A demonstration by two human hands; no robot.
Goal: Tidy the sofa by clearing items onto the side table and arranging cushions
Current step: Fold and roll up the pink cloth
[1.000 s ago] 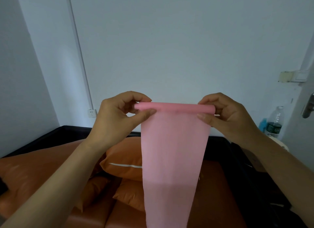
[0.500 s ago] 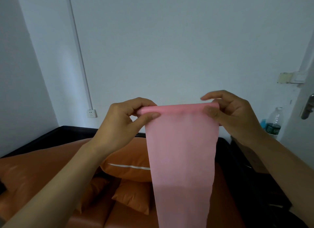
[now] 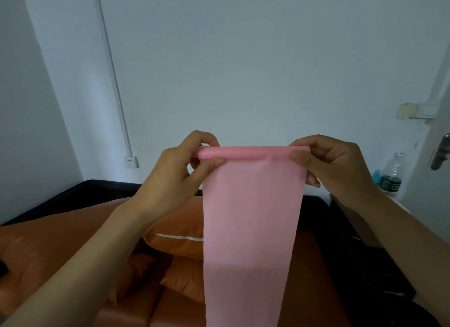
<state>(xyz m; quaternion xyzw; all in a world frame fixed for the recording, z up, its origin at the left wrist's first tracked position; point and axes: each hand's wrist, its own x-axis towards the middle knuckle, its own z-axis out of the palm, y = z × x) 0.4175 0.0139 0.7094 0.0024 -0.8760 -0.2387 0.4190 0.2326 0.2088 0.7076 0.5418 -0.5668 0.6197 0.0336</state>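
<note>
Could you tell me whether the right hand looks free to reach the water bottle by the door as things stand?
Probably not yet: the right hand is pinching the rolled top of the pink band. The water bottle stands unobstructed just beyond it.

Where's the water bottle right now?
In the head view, the water bottle stands at the far right, just past the right hand, below the door handle and next to a small blue object.
</note>
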